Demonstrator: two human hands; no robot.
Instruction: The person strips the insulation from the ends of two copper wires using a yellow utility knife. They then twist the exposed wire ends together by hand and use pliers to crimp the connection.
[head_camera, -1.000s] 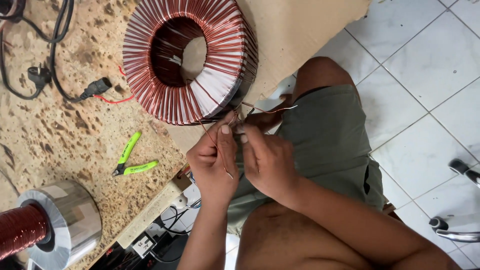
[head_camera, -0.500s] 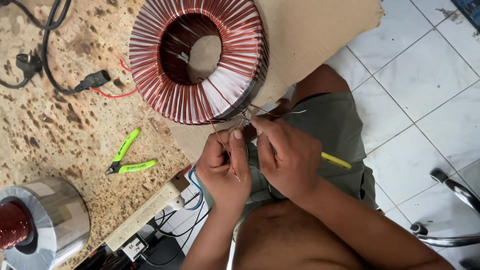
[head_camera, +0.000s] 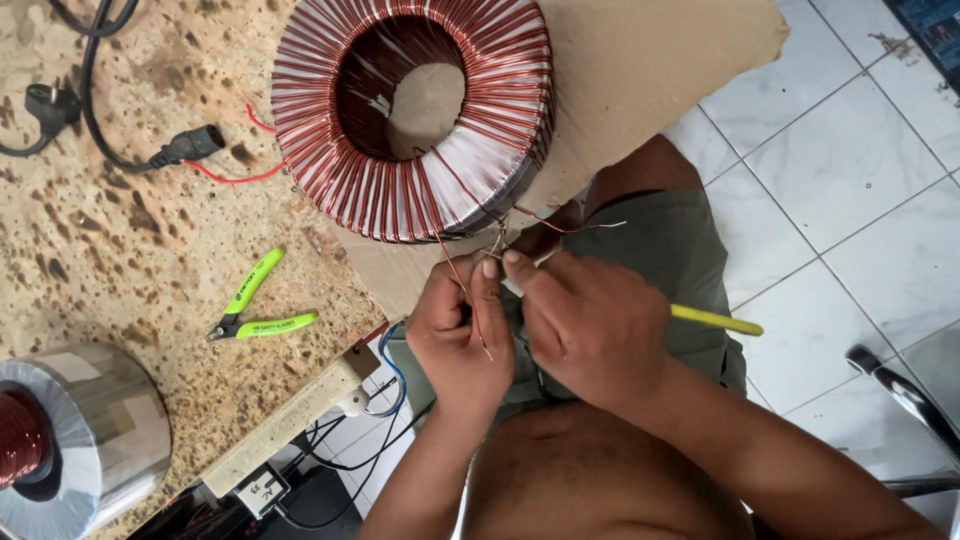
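Speckled stone bench (head_camera: 120, 260) carries a fully wound toroidal coil (head_camera: 415, 115); left hand (head_camera: 460, 335) and right hand (head_camera: 590, 325) each pinch its loose copper leads (head_camera: 470, 290), not yet finished.

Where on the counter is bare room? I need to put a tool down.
Free: the counter between the black cable, green cutters and spool. Also the cardboard right of the coil. Crowded: the coil's near edge, where both hands work wires.

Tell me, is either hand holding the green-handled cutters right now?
No: the green-handled cutters lie untouched on the speckled countertop, while the left hand and right hand pinch copper wire ends beside the toroidal coil.
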